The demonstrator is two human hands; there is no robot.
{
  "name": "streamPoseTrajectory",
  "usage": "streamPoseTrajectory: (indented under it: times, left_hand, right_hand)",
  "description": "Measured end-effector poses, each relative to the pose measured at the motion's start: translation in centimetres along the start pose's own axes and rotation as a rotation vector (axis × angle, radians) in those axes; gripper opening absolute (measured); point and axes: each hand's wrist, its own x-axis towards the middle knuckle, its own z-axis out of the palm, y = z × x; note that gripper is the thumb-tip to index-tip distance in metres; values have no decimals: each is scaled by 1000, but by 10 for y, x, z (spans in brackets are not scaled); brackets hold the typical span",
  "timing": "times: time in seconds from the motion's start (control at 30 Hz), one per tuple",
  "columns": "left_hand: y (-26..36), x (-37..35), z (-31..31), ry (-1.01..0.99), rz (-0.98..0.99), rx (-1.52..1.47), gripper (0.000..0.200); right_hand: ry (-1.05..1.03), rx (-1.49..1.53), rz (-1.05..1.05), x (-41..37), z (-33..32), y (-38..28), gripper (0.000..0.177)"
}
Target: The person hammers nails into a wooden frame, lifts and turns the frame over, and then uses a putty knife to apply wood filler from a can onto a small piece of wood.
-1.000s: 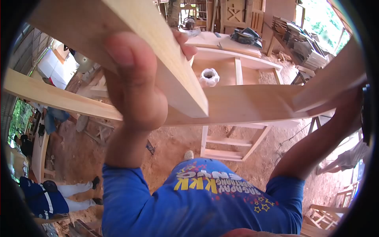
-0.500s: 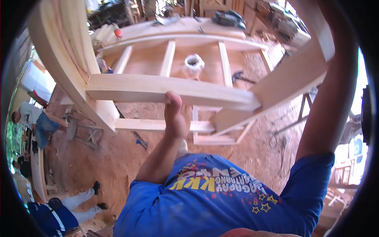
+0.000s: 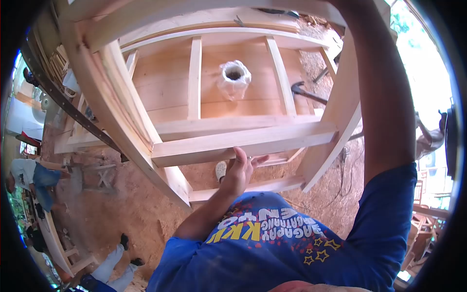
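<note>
A pale wooden frame [image 3: 165,151] with broad side boards and crosspieces is tilted up in front of me. My left hand [image 3: 238,171] is at the lower edge of its middle rail [image 3: 253,141], thumb against the wood and fingers stretched out below it. My right arm [image 3: 384,87] is raised, and my right hand [image 3: 344,4] meets the upper rail [image 3: 287,5] at the top edge of the view. Its fingers are cut off from sight. Beneath my left forearm, the bottom rail [image 3: 282,186] crosses near my shirt.
Behind lies a larger slatted wooden frame [image 3: 194,78], with a plastic-wrapped container [image 3: 232,80] on its panel. A hammer [image 3: 309,92] rests at its right. A person in blue shorts [image 3: 44,187] and another in pale trousers [image 3: 109,265] are at left. Dusty ground [image 3: 126,214] surrounds me.
The frame has shifted and turned in view, its left side lower and its upper rail now showing at the top. My left hand has moved right and down, its fingers now visible below the rail.
</note>
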Motion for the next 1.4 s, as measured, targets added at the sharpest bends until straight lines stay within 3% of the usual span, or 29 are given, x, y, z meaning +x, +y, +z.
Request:
streamPoseTrajectory:
  times: [0.07,0.17,0.27,0.33,0.53,0.6,0.67,0.7,0.8,0.87,0.9,0.93,0.97,1.0,1.03,1.07,1.1,1.17,1.2,1.3,1.4]
  left_hand:
    - [13,19,-16,11,-37,-17,75]
    - [15,39,-40,62,-86,-64,72]
    - [19,54,-52,152,-161,-126,67]
    - [22,62,-56,187,-175,-137,67]
    - [37,69,-50,305,-229,-69,68]
    - [20,68,-53,375,-186,-61,70]
    - [15,68,-54,420,-164,-24,71]
    - [13,69,-52,444,-149,-8,72]
    - [21,70,-47,520,-154,152,73]
    - [42,63,-51,443,-271,352,64]
    - [54,55,-55,407,-330,451,60]
    - [62,39,-61,424,-293,645,54]
    - [70,16,-68,437,-257,844,49]
    - [83,-8,-76,514,-108,1108,52]
    - [96,-33,-83,577,43,1375,55]
    - [99,-56,-96,764,194,1516,61]
    - [97,-76,-115,952,361,1639,68]
    - [97,-116,-151,1027,333,1871,70]
    - [96,-129,-160,1070,325,1983,71]
    - [88,-137,-160,997,-8,1597,74]
    - [86,-127,-170,1098,130,1535,67]
  right_hand:
    - [-154,96,139,13,29,1,53]
    - [-169,54,120,25,94,26,51]
    - [-385,-31,343,38,123,16,52]
    - [-315,-35,308,35,135,0,56]
    - [-392,167,537,37,154,4,65]
    - [-281,-18,393,16,163,10,74]
    - [-82,-123,189,-15,158,29,62]
    - [46,-125,57,-36,149,38,47]
    - [192,98,443,-141,101,-3,51]
    - [111,20,722,-260,92,-30,70]
    - [106,308,1013,-316,89,-61,76]
    - [-76,239,952,-381,83,-80,79]
    - [-147,275,1167,-441,83,-118,85]
    - [-278,379,1074,-457,71,-147,94]
    - [-196,595,1258,-465,68,-183,103]
    - [-62,869,1511,-499,74,-220,106]
    - [-392,757,1442,-508,66,-236,98]
    - [-216,561,1400,-542,86,-267,84]
    - [-224,590,1448,-541,84,-268,79]
    - [-213,615,1548,-511,81,-254,67]
    - [-235,532,1568,-502,69,-255,59]
